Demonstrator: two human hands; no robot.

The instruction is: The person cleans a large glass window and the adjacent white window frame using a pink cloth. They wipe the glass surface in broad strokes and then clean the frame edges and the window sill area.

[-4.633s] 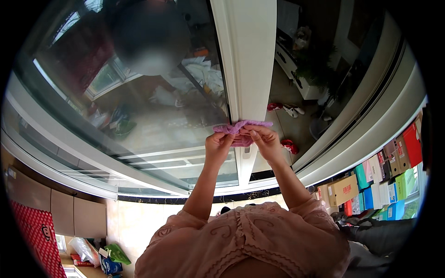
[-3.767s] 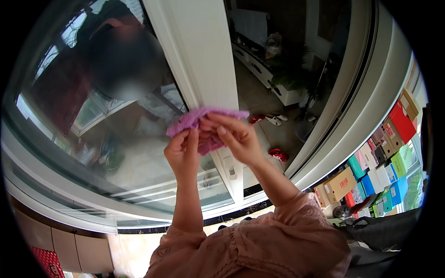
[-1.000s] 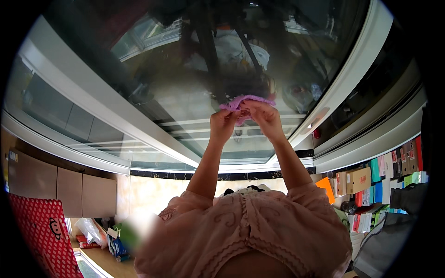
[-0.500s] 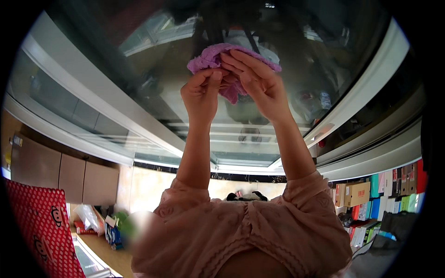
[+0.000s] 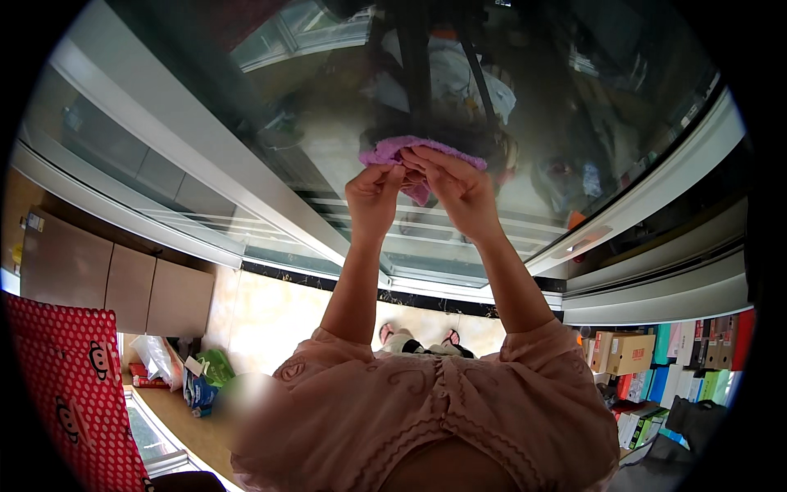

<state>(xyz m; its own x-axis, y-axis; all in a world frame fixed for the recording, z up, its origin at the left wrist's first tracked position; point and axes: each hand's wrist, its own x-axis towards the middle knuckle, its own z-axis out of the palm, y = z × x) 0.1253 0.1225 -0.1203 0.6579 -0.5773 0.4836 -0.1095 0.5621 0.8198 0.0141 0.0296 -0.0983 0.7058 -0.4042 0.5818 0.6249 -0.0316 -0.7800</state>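
A purple cloth [image 5: 422, 151] lies bunched against a large glass door pane [image 5: 328, 123] in front of me. My left hand [image 5: 373, 198] pinches the cloth's left side between thumb and fingers. My right hand [image 5: 461, 193] grips it from the right, its fingers laid over the cloth toward the left hand. The two hands almost meet at the middle, where a loose corner of cloth hangs below them. Some fingertips are hidden in the folds.
A white frame [image 5: 205, 168] borders the pane on the left, another frame [image 5: 631, 209] on the right. Brown cabinets [image 5: 131, 271] and a red patterned cloth [image 5: 70, 385] are at the left. Shoe boxes [image 5: 631, 353] are stacked at the right. Pale floor tiles [image 5: 279, 307] lie below.
Both hands and the cloth have moved down the glass, closer to me, with the elbows more bent. My sandaled feet now show below. The grip stays on the cloth.
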